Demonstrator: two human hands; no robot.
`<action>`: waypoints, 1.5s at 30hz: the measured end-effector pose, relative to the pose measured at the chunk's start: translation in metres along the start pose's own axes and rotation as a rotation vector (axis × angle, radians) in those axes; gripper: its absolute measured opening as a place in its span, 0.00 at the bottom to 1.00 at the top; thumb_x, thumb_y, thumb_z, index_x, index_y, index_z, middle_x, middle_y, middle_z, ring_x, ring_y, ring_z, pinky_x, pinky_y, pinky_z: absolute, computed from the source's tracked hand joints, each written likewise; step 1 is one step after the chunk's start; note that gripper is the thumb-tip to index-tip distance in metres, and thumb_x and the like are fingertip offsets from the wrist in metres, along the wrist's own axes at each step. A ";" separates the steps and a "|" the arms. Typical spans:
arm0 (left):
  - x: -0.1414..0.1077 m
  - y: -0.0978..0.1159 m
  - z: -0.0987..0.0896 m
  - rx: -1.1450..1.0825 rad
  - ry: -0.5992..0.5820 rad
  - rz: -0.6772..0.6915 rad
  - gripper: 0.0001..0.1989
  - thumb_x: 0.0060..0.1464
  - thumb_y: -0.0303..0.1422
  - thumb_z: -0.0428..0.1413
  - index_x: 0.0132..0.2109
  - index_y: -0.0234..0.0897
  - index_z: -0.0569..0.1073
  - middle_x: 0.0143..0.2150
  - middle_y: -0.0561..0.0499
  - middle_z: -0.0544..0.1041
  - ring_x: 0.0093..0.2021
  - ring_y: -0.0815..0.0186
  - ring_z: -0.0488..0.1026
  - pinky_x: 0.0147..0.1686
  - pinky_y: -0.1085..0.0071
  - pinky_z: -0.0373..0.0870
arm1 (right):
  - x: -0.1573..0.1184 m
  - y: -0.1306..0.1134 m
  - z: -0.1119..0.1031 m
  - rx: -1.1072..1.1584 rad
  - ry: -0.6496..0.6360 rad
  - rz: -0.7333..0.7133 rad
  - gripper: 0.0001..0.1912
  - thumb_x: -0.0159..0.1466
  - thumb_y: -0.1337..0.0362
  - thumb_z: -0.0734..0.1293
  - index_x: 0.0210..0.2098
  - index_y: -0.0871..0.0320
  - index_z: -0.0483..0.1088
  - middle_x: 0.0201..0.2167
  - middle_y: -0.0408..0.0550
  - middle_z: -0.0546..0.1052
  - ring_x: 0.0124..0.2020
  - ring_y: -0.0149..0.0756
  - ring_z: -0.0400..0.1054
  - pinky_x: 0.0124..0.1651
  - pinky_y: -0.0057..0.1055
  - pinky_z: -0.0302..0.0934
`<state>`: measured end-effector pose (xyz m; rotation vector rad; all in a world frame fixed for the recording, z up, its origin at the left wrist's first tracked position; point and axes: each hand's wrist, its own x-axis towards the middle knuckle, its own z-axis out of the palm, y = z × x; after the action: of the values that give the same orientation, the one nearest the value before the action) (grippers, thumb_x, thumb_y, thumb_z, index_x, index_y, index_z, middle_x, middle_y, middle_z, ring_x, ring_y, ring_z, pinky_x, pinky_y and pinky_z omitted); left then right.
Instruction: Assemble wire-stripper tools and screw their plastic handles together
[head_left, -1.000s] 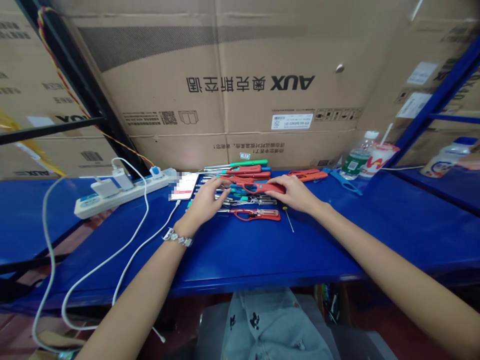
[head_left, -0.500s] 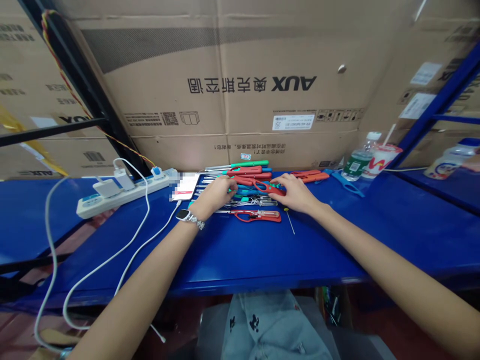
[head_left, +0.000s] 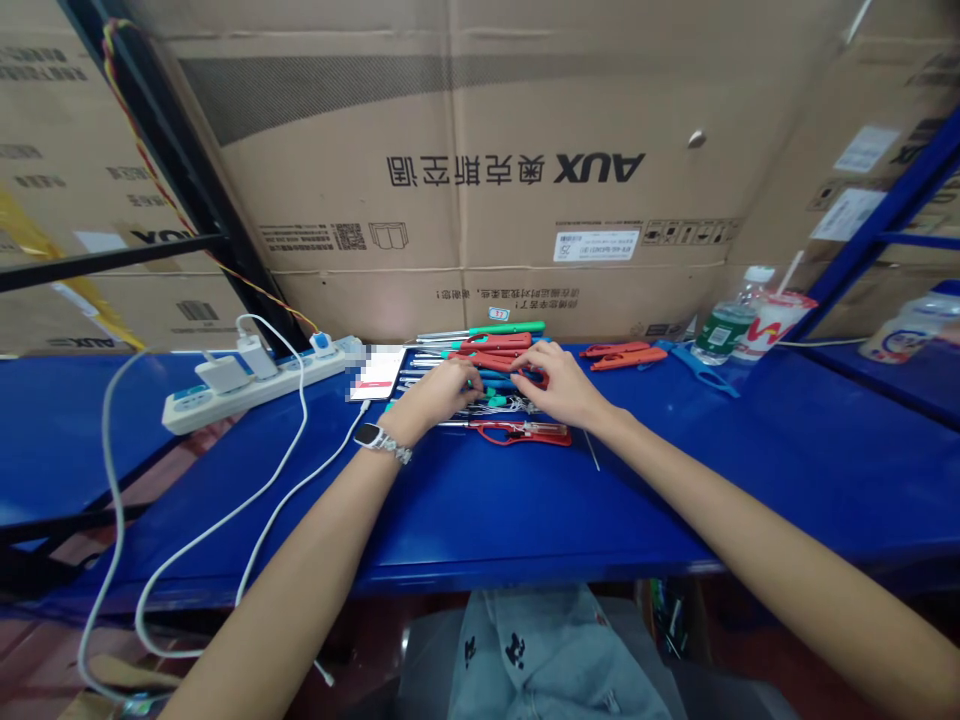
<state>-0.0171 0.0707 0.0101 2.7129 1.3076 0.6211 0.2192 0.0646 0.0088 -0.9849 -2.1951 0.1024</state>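
Observation:
Long-nosed lighters lie in a loose row at the back of the blue table, their metal stems pointing left. My left hand is over the stems on the left side, fingers curled inward near small green tips and white wires; what they pinch is hidden. My right hand is over the handles, with thumb and fingers closed around a red lighter. A green lighter lies at the back of the row. Nearest me is another red lighter. A thin metal rod sticks out below my right hand.
Orange lighters and a blue plastic piece lie to the right, by a water bottle and a cup. On the left are a phone, a power strip and white cables. A large cardboard box stands behind.
My right hand has moved left, closer to my left hand, and covers the rod's yellow end. My left hand stays among the stems. The view has shifted slightly.

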 end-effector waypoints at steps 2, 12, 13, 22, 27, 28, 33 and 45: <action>-0.007 0.003 -0.009 -0.141 0.014 -0.029 0.06 0.57 0.32 0.59 0.33 0.37 0.79 0.32 0.48 0.81 0.34 0.61 0.76 0.37 0.66 0.70 | -0.004 -0.004 -0.002 0.018 0.009 -0.014 0.05 0.68 0.64 0.66 0.39 0.55 0.75 0.40 0.50 0.77 0.46 0.44 0.69 0.51 0.44 0.60; -0.018 0.025 -0.022 -0.680 -0.025 -0.082 0.10 0.56 0.39 0.62 0.35 0.37 0.80 0.32 0.49 0.82 0.31 0.66 0.74 0.33 0.68 0.71 | -0.025 -0.023 -0.005 0.134 -0.058 -0.086 0.08 0.66 0.65 0.69 0.45 0.54 0.78 0.43 0.49 0.83 0.46 0.42 0.74 0.53 0.42 0.62; -0.018 0.027 -0.020 -0.688 -0.019 -0.080 0.10 0.57 0.40 0.62 0.36 0.36 0.80 0.31 0.49 0.81 0.30 0.66 0.74 0.32 0.69 0.70 | -0.026 -0.023 -0.005 0.156 -0.047 -0.069 0.07 0.66 0.65 0.69 0.44 0.55 0.78 0.41 0.48 0.83 0.45 0.41 0.75 0.53 0.41 0.63; -0.026 0.043 -0.011 -0.331 0.223 0.193 0.07 0.63 0.34 0.59 0.44 0.38 0.81 0.38 0.47 0.81 0.36 0.64 0.75 0.39 0.65 0.72 | -0.031 -0.022 0.001 0.703 -0.216 0.243 0.18 0.66 0.49 0.69 0.43 0.58 0.79 0.33 0.50 0.84 0.34 0.39 0.78 0.39 0.35 0.70; -0.027 0.035 -0.013 -0.309 0.182 0.162 0.09 0.64 0.35 0.58 0.42 0.41 0.83 0.36 0.48 0.83 0.36 0.62 0.78 0.40 0.64 0.74 | -0.031 -0.026 0.000 0.596 -0.184 0.210 0.16 0.67 0.53 0.68 0.42 0.58 0.79 0.32 0.48 0.84 0.29 0.35 0.75 0.35 0.33 0.68; -0.027 0.033 -0.013 -0.328 0.172 0.133 0.09 0.63 0.35 0.58 0.42 0.42 0.83 0.36 0.48 0.84 0.35 0.63 0.78 0.39 0.64 0.74 | -0.031 -0.026 -0.001 0.551 -0.162 0.198 0.14 0.67 0.54 0.69 0.42 0.58 0.79 0.32 0.48 0.84 0.29 0.35 0.75 0.35 0.33 0.67; -0.028 0.028 -0.010 -0.398 0.098 0.022 0.09 0.59 0.34 0.59 0.42 0.41 0.84 0.35 0.48 0.85 0.33 0.63 0.79 0.37 0.66 0.75 | -0.034 -0.024 -0.007 0.429 -0.108 0.122 0.09 0.64 0.60 0.71 0.41 0.56 0.81 0.35 0.47 0.84 0.36 0.38 0.79 0.41 0.35 0.70; -0.029 0.032 -0.007 -0.244 0.105 0.135 0.08 0.62 0.31 0.58 0.45 0.41 0.82 0.41 0.47 0.82 0.41 0.61 0.78 0.44 0.63 0.74 | -0.034 -0.020 -0.012 0.165 -0.179 -0.087 0.08 0.66 0.65 0.70 0.42 0.51 0.82 0.38 0.47 0.85 0.39 0.40 0.78 0.49 0.39 0.68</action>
<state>-0.0125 0.0279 0.0148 2.6125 0.9967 0.8840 0.2298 0.0248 0.0046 -0.8143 -2.3455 0.3375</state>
